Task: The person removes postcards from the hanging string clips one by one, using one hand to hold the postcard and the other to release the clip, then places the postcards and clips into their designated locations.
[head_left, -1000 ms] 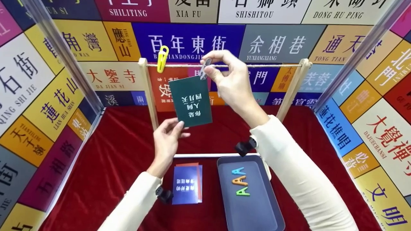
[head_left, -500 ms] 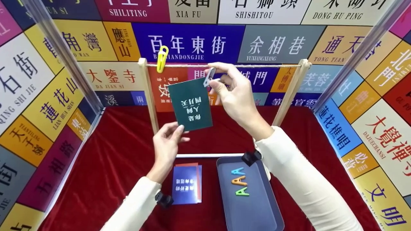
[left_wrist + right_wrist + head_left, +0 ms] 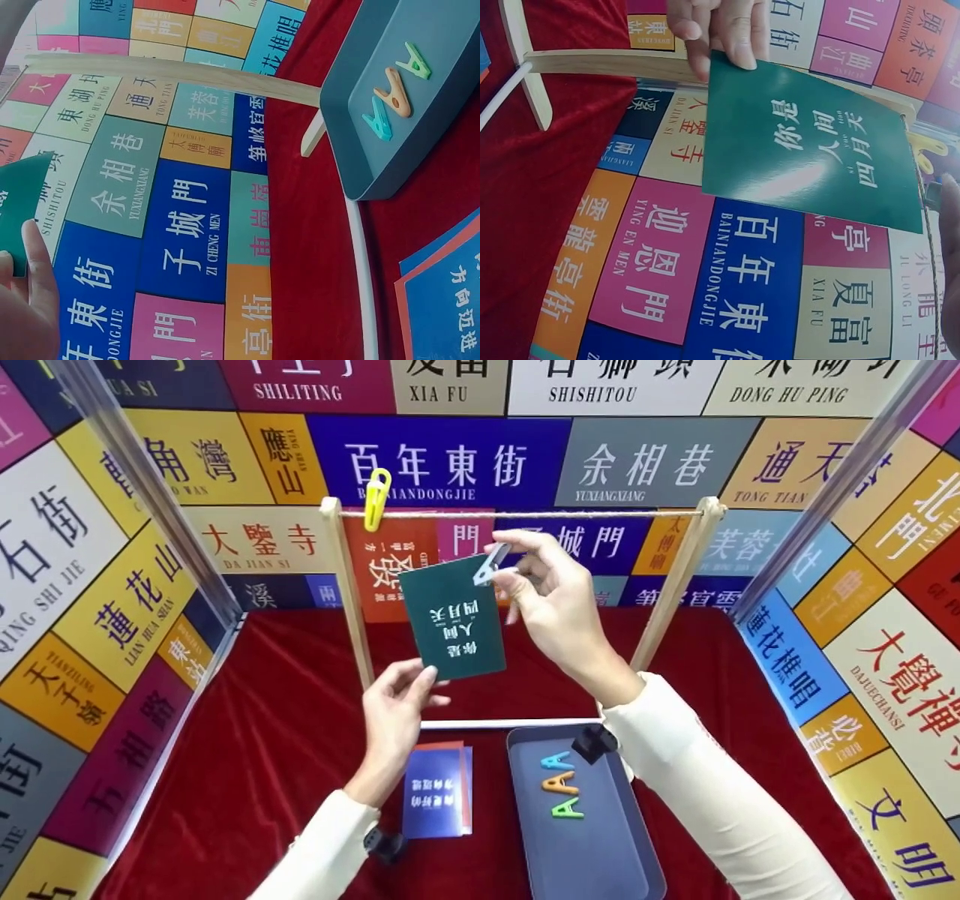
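A dark green card (image 3: 454, 619) with white lettering is held up in front of the wooden frame, in the head view. My left hand (image 3: 394, 701) pinches its lower left corner between thumb and fingers. At the card's upper right corner is a pale grey clothespin (image 3: 491, 564), which my right hand (image 3: 559, 607) pinches by its handles. The clothespin overlaps the card's corner and sits below the cord (image 3: 600, 514). In the right wrist view, the card (image 3: 810, 142) spans from the left thumb toward the right fingers. Only part of the card (image 3: 26, 202) shows in the left wrist view.
A yellow clothespin (image 3: 376, 499) hangs on the cord near the left post (image 3: 346, 585). A grey tray (image 3: 589, 855) at the front right holds a blue, an orange and a green clothespin. Beside it, a blue card (image 3: 433, 802) overlaps a red one on red cloth.
My right hand has come down with the grey clothespin, from cord height to below the cord. The green card and my left hand have moved slightly lower too.
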{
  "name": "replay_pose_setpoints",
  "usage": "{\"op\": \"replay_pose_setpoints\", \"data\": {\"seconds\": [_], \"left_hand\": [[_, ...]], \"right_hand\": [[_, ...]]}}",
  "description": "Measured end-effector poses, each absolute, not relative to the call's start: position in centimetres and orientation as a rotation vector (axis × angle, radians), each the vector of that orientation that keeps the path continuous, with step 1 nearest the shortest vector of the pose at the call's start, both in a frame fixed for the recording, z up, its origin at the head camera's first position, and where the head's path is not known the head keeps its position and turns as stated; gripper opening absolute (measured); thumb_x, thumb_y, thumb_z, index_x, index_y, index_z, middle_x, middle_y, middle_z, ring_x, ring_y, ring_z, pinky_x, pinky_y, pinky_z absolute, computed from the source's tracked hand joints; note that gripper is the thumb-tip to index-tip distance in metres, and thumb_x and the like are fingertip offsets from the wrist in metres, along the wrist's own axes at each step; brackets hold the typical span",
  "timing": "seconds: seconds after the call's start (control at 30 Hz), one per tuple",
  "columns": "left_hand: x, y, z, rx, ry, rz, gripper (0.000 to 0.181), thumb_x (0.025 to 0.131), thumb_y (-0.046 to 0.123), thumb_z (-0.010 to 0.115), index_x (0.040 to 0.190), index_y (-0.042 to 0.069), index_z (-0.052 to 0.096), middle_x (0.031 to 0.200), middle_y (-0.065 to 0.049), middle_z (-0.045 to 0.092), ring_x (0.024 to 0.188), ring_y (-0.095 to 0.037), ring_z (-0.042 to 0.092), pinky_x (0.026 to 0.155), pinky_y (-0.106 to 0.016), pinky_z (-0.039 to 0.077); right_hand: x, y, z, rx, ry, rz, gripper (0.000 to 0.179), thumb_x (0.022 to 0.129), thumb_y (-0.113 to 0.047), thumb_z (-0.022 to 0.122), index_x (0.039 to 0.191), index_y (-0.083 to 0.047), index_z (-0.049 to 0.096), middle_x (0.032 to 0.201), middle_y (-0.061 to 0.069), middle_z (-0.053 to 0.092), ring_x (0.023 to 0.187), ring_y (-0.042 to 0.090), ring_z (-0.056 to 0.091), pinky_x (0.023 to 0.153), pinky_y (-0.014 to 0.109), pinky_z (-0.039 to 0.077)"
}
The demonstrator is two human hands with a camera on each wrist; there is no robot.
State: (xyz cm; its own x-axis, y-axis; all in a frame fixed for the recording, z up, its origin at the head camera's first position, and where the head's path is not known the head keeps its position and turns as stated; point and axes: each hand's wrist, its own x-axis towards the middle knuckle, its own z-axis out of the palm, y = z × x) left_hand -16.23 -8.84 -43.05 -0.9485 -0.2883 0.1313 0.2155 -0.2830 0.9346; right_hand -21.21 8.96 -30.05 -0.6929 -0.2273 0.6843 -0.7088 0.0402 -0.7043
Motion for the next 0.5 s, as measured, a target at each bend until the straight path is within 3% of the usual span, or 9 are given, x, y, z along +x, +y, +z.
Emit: {"op": "replay_pose_setpoints", "data": {"seconds": [0.17,0.27,0.37,0.5], "left_hand": [[-15.7,-9.0,-43.0,0.076,-1.669,-2.259,0.014,0.093,-0.006,0.064,0.106,-0.011,0.064,0.084,-0.001,0.068,0.074,-0.012,0.074,0.063,-0.033,0.065],[-15.4,-9.2,-43.1,0.082,-1.683,-2.243,0.015,0.093,-0.006,0.064,0.106,-0.012,0.063,0.083,0.000,0.068,0.072,-0.012,0.074,0.063,-0.034,0.065],[-15.1,-9.4,-43.3,0.098,-1.695,-2.231,0.015,0.094,-0.004,0.064,0.107,-0.011,0.064,0.082,0.000,0.069,0.070,-0.012,0.074,0.062,-0.033,0.065],[-14.8,-9.5,-43.3,0.110,-1.697,-2.238,0.014,0.094,-0.004,0.064,0.106,-0.010,0.065,0.082,0.001,0.069,0.069,-0.012,0.074,0.062,-0.033,0.065]], "right_hand": [[-20.9,9.2,-30.4,0.946,-1.919,1.694,0.036,0.089,0.000,0.069,0.123,0.008,0.059,0.111,0.020,0.068,0.074,0.015,0.063,0.064,0.023,0.059],[-20.7,9.4,-30.7,0.956,-1.905,1.750,0.037,0.089,0.004,0.068,0.123,0.011,0.058,0.112,0.022,0.067,0.083,0.022,0.066,0.076,0.026,0.062],[-20.5,9.6,-31.0,0.949,-1.918,1.761,0.036,0.089,0.006,0.068,0.123,0.010,0.058,0.113,0.020,0.068,0.085,0.026,0.066,0.076,0.028,0.063],[-20.0,10.1,-31.5,0.921,-1.945,1.759,0.035,0.090,0.005,0.067,0.124,0.008,0.058,0.114,0.014,0.069,0.085,0.022,0.065,0.074,0.024,0.060]]}}
